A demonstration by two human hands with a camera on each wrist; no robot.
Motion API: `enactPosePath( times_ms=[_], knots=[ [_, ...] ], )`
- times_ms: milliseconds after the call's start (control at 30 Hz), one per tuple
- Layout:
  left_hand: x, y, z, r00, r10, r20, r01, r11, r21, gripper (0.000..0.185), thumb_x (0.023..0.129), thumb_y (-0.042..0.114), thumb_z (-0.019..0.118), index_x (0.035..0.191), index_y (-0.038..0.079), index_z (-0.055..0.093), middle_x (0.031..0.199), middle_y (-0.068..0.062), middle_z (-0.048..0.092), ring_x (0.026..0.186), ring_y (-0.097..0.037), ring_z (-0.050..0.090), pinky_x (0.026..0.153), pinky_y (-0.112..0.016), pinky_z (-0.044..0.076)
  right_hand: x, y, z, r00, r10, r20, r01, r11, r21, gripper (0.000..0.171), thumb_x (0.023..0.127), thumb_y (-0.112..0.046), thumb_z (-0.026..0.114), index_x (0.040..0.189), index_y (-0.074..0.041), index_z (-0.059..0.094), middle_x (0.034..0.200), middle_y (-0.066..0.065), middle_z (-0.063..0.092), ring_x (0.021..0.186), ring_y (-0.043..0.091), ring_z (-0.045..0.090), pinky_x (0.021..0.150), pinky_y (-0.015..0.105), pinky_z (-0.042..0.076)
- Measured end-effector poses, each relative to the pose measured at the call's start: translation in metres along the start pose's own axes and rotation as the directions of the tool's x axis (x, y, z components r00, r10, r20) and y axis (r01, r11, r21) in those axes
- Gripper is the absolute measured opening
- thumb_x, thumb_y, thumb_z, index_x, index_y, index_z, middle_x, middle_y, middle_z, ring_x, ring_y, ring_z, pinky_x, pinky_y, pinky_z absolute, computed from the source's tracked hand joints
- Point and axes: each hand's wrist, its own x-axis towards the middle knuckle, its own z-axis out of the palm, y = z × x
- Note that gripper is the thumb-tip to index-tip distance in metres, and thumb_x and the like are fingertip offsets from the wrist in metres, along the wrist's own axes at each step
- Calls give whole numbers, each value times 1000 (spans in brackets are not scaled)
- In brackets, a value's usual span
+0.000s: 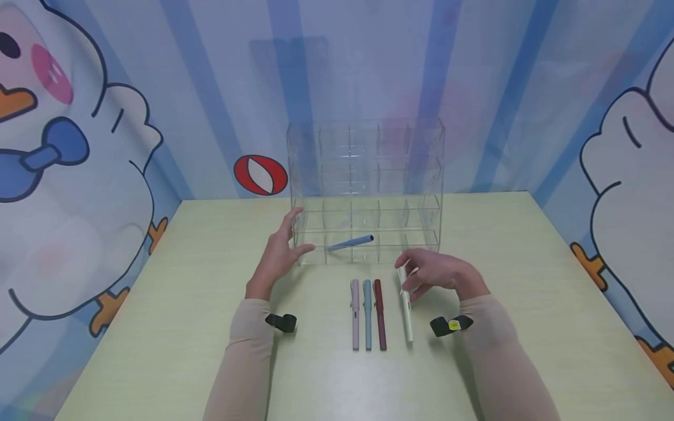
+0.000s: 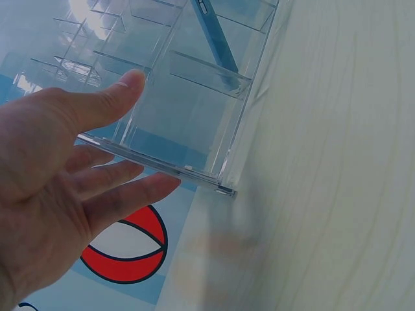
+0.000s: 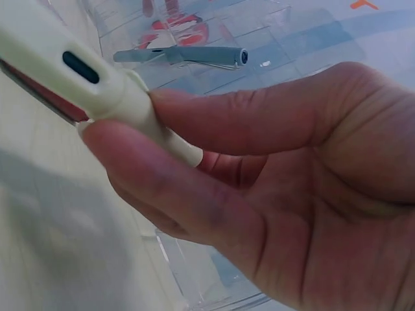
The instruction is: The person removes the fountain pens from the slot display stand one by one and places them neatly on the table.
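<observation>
A clear acrylic rack [image 1: 364,219] with several compartments stands against the back wall. My left hand [image 1: 276,257] is at its left side; in the left wrist view the thumb and fingers [image 2: 152,189] are spread on either side of the rack's side wall. A blue pen [image 1: 350,243] leans at a slant in a lower front compartment. My right hand [image 1: 434,273] pinches a white pen [image 1: 407,316] near its upper end, between thumb and fingers. Left of it, a lilac pen [image 1: 355,316], a light blue pen [image 1: 367,316] and a dark red pen [image 1: 380,316] lie side by side.
The pale wooden table [image 1: 505,245] carries everything. Behind it hangs a blue striped backdrop [image 1: 221,70] with cartoon birds. A dark wrist strap [image 1: 281,322] is on the left wrist, another strap [image 1: 451,325] on the right.
</observation>
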Motion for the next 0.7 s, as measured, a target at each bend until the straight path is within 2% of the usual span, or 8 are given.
enactPosePath(
  times_ms=[233,367,500,700],
  knots=[
    [-1,1,1,1000,-5,-6,4,1000,-6,89,88,17,79,156,31,25,161,-15,31,137,-44,42,106,-60,39,8,5,6,999,26,-26,-27,999,-21,47,85,12,67,126,14,44,98,20,52,79,28,70,78,42,60],
    [-1,0,1,1000,-10,-8,10,1000,-4,89,88,17,79,156,31,24,161,-14,31,138,-44,42,106,-60,39,13,6,10,998,49,-34,-50,998,-33,45,84,11,70,123,13,48,100,21,55,80,26,71,77,41,60],
    [-1,-1,1,1000,-5,-9,5,1000,-4,88,88,18,79,155,34,24,161,-14,31,138,-43,42,107,-59,39,16,6,12,997,59,-50,-62,997,-50,43,84,11,70,122,13,51,102,21,56,79,24,71,76,39,60],
    [0,-1,1,1000,-16,-2,16,1000,5,89,88,19,79,155,40,23,161,-13,30,138,-41,42,107,-59,39,20,4,15,995,58,-79,-65,994,-92,40,83,12,71,120,14,56,94,18,59,77,22,71,72,37,61]
  ],
)
